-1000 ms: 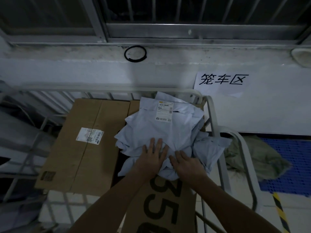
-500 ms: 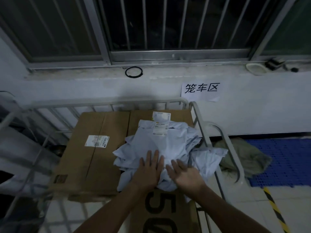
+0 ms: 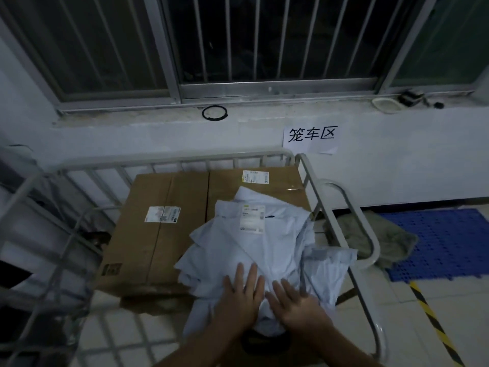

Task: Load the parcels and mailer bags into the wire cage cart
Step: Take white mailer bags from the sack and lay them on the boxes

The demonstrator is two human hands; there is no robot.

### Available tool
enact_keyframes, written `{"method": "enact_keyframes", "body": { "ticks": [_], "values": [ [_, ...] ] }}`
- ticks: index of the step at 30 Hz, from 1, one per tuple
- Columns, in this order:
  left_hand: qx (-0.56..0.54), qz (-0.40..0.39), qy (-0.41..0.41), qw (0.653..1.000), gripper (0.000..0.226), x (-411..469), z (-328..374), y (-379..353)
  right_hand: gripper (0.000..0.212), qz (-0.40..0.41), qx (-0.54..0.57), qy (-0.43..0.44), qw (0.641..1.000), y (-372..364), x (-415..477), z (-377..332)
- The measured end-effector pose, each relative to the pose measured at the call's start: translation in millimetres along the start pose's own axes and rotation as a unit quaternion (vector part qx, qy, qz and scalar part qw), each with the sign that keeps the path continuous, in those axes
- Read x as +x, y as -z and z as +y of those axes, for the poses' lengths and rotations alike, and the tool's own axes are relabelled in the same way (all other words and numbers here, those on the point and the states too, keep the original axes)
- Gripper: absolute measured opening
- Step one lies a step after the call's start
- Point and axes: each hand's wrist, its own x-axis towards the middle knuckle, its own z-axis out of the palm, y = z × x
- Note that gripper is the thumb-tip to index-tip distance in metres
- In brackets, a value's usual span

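Mailer bags (image 3: 264, 250): pale, crinkled plastic, heaped on flat brown cardboard parcels (image 3: 158, 234) inside tubular wire cage cart (image 3: 174, 157). Left hand (image 3: 242, 298) and right hand (image 3: 296, 303) press flat, fingers straight, on the pile's near edge.

Cart (image 3: 169, 158) carried two cardboard boxes side by side, left box (image 3: 148, 239) and right box (image 3: 280, 186), touching along one edge, each with a white label on top. A pile of pale mailer bags (image 3: 264, 250) sat on the right box and reached the cart's right rail. Floor (image 3: 397, 313) right of the cart held a blue grid mat (image 3: 444, 242), a crumpled green sack (image 3: 391, 242) at the mat's left edge, and yellow-black striped tape (image 3: 434, 321) nearer the camera.
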Motion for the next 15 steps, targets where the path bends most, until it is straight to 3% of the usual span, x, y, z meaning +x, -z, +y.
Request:
{"method": "enact_keyframes", "body": {
  "ticks": [2, 5, 10, 13, 15],
  "values": [
    [-0.018, -0.047, 0.004, 0.999, 0.048, -8, 11, -15, 0.033, -0.045, 0.006, -0.018, 0.999, -13, -14, -7],
    [-0.043, -0.085, -0.007, 0.995, 0.047, -10, 23, -18, 0.024, -0.086, 0.031, -0.016, 0.996, -13, -23, -9],
    [-0.032, -0.117, -0.04, 0.992, 0.045, -6, 31, -15, 0.052, -0.13, 0.099, -0.07, 0.984, -4, -32, -12],
    [-0.109, -0.149, -0.072, 0.98, 0.073, -5, 21, 8, 0.076, -0.185, 0.13, -0.078, 0.971, 2, -31, -13],
    [-0.135, -0.07, -0.083, 0.985, 0.065, 4, 7, 31, 0.064, -0.191, 0.14, -0.104, 0.966, 16, -20, -12]
  ]
}}
